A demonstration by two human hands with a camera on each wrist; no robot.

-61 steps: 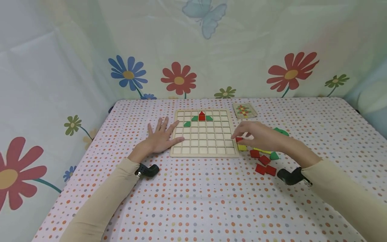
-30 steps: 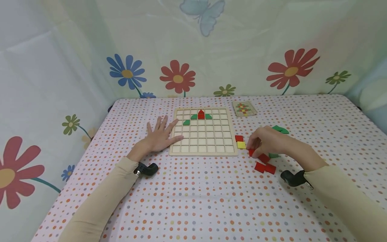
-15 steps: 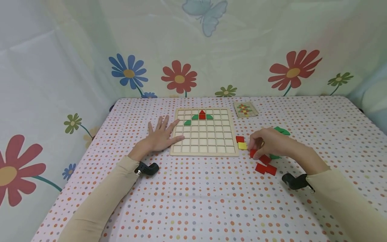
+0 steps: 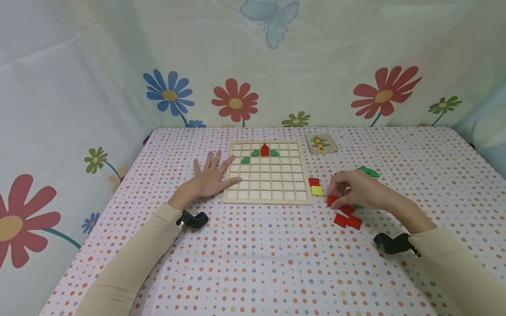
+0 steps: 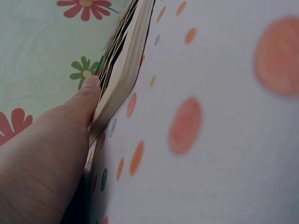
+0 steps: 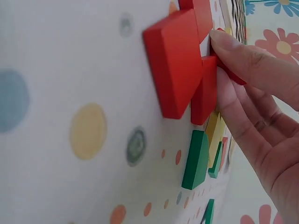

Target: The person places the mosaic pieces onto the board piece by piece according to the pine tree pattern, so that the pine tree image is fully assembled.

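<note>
My left hand (image 4: 207, 181) lies flat with spread fingers at the left edge of a wooden grid board (image 4: 266, 201); its thumb (image 5: 90, 91) rests over the rim. On the board sit a red triangle (image 4: 264, 146), a red square (image 4: 265, 152) and several green quarter-round pieces, one a row lower at left (image 4: 245, 160). Right of the board, my right hand (image 4: 356, 188) pinches a red tile (image 6: 236, 77) between thumb and fingers, tilted and close over the pile. Beside it lie other red tiles (image 6: 175, 65), a green piece (image 6: 195, 158) and a yellow piece (image 6: 213, 130), partly hidden by the hand in the head view.
A small pattern card (image 4: 321, 144) showing a tree shape lies behind the board's right corner. A red tile (image 4: 314, 181) and a yellow square (image 4: 317, 191) sit at the board's right edge. Green pieces (image 4: 368, 171) lie behind my right hand. The dotted tablecloth (image 4: 245, 263) covers the table.
My right hand has moved from the board's right edge down and right to the red tiles, where it now pinches one. The left hand stays in place.
</note>
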